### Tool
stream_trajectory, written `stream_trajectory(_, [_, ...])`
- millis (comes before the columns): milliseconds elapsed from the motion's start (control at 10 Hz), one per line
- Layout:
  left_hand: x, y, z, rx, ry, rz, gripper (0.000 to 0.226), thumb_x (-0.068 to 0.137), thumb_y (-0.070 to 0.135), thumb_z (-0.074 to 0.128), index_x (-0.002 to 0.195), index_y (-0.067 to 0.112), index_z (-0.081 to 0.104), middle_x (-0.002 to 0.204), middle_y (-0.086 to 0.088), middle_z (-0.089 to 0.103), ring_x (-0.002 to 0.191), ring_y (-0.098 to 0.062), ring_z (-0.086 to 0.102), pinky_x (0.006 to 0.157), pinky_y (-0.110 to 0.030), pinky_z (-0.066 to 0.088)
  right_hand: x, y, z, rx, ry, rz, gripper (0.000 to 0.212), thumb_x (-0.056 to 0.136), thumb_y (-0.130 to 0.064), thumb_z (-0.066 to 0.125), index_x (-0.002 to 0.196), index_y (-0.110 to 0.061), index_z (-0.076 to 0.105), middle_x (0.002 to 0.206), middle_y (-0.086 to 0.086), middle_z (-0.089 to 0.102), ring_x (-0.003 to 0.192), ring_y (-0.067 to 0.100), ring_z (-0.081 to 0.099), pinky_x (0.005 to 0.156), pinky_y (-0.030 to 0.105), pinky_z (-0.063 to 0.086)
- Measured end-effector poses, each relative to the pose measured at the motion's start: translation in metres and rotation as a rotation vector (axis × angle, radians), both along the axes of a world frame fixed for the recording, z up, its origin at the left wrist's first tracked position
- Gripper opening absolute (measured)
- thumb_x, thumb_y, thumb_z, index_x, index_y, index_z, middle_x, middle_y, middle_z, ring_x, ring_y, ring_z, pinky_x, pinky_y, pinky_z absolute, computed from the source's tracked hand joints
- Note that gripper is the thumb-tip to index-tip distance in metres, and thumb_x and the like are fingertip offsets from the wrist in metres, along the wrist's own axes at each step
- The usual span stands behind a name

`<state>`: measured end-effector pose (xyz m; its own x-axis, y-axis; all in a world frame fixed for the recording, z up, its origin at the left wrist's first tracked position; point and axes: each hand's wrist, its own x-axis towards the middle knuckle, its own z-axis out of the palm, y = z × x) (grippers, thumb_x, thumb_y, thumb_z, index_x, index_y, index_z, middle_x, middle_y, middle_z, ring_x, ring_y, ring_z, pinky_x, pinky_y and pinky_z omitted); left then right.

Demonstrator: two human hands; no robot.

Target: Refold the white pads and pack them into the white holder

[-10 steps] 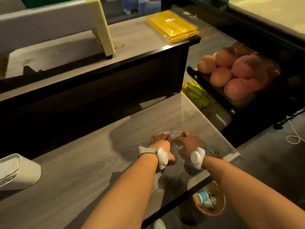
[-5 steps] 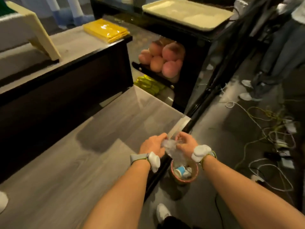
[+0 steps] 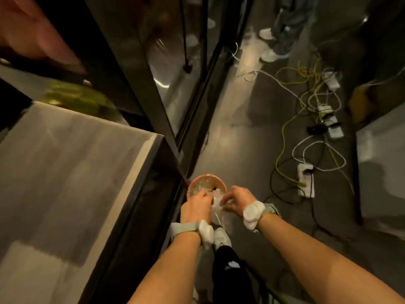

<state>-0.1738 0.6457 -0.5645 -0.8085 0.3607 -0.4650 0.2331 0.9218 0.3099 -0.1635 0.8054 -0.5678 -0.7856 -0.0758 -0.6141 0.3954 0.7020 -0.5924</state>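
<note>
My left hand and my right hand together pinch a crumpled clear plastic wrapper. They hold it off the table's right edge, right at the near rim of a small pink waste bin on the floor. Both hands wear white wrist devices. No white pads and no white holder are in view.
The grey wooden table fills the left. A black metal rack stands behind it. Tangled cables and power strips lie on the floor to the right. Another person's legs and white shoes stand at the back. My own shoe is below the hands.
Both hands carried the clear wrapper off the tabletop, rightwards and down to the pink bin. The view swung from the table to the floor, and the white holder left the frame.
</note>
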Motion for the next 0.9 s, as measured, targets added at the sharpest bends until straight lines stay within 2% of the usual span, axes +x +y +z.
stream_trajectory(100, [-0.007,0.013,-0.057,-0.064,-0.059,0.003,0.022,0.092,0.017,0.05,0.11,0.02,0.061,0.121,0.0,0.055,0.107,-0.025,0.058,0.078,-0.038,0.051,-0.013,0.009,-0.059,0.002,-0.112,0.005,0.023,0.087,-0.008,0.062,0.106,-0.014,0.074,0.119,0.009,0.066,0.105,0.024,0.064,0.09,0.024,0.049])
stream_trajectory(200, [-0.034,0.024,-0.133,-0.004,-0.171,0.254,0.024,0.093,0.021,0.045,0.108,0.023,0.063,0.12,-0.003,0.061,0.11,-0.026,0.058,0.088,-0.037,0.048,-0.032,0.013,-0.14,-0.042,-0.187,-0.086,0.024,0.086,-0.004,0.057,0.108,-0.007,0.067,0.116,0.012,0.066,0.103,0.028,0.063,0.091,0.037,0.05])
stream_trajectory(300, [-0.054,0.025,-0.2,0.008,-0.207,0.354,0.027,0.092,0.024,0.042,0.111,0.028,0.061,0.125,-0.001,0.06,0.112,-0.026,0.056,0.089,-0.037,0.044,-0.043,0.011,-0.21,0.045,-0.079,0.022,0.013,0.089,-0.006,0.053,0.09,-0.018,0.06,0.09,0.007,0.062,0.077,0.022,0.058,0.072,0.036,0.047])
stream_trajectory(400, [-0.074,0.017,-0.281,-0.106,-0.185,0.154,0.039,0.097,0.018,0.041,0.136,0.018,0.049,0.147,0.002,0.041,0.134,-0.021,0.039,0.103,-0.041,0.043,-0.065,0.001,-0.291,0.06,-0.059,0.137,0.012,0.095,-0.015,0.049,0.105,-0.013,0.055,0.097,0.014,0.059,0.086,0.027,0.056,0.082,0.046,0.048])
stream_trajectory(500, [-0.094,0.015,-0.344,-0.15,-0.189,0.124,0.044,0.097,0.017,0.041,0.14,0.02,0.044,0.153,0.005,0.033,0.139,-0.021,0.033,0.108,-0.041,0.041,-0.084,-0.006,-0.348,0.063,-0.098,0.15,0.034,0.096,-0.015,0.047,0.129,-0.009,0.05,0.137,0.016,0.045,0.119,0.032,0.05,0.103,0.039,0.042])
stream_trajectory(600, [-0.101,0.014,-0.386,-0.179,-0.21,0.083,0.045,0.098,0.019,0.038,0.143,0.018,0.041,0.154,0.002,0.034,0.139,-0.022,0.036,0.113,-0.04,0.034,-0.09,-0.01,-0.381,0.126,-0.107,0.277,0.055,0.092,-0.016,0.054,0.143,-0.005,0.037,0.152,0.014,0.024,0.135,0.034,0.035,0.112,0.035,0.032])
stream_trajectory(700, [-0.107,0.018,-0.421,-0.327,-0.525,-0.045,0.046,0.1,0.019,0.043,0.143,0.003,0.039,0.151,-0.014,0.038,0.139,-0.029,0.038,0.115,-0.037,0.031,-0.089,-0.015,-0.42,0.135,-0.251,0.402,0.052,0.099,-0.022,0.045,0.148,-0.009,0.03,0.159,0.013,0.015,0.146,0.035,0.014,0.119,0.038,0.019])
stream_trajectory(800, [-0.108,0.016,-0.422,-0.33,-0.604,0.008,0.042,0.1,0.017,0.046,0.138,0.0,0.046,0.144,-0.019,0.046,0.132,-0.031,0.046,0.108,-0.033,0.035,-0.084,-0.016,-0.431,0.104,-0.267,0.484,0.045,0.101,-0.021,0.041,0.145,-0.014,0.039,0.158,0.008,0.019,0.145,0.03,0.021,0.119,0.036,0.021])
stream_trajectory(900, [-0.107,0.014,-0.376,-0.259,-0.497,0.102,0.045,0.092,0.021,0.057,0.133,0.003,0.053,0.135,-0.019,0.055,0.123,-0.034,0.052,0.103,-0.036,0.042,-0.09,-0.008,-0.393,0.148,-0.251,0.327,0.051,0.093,-0.017,0.054,0.142,-0.012,0.043,0.158,0.013,0.016,0.141,0.036,0.03,0.115,0.038,0.031])
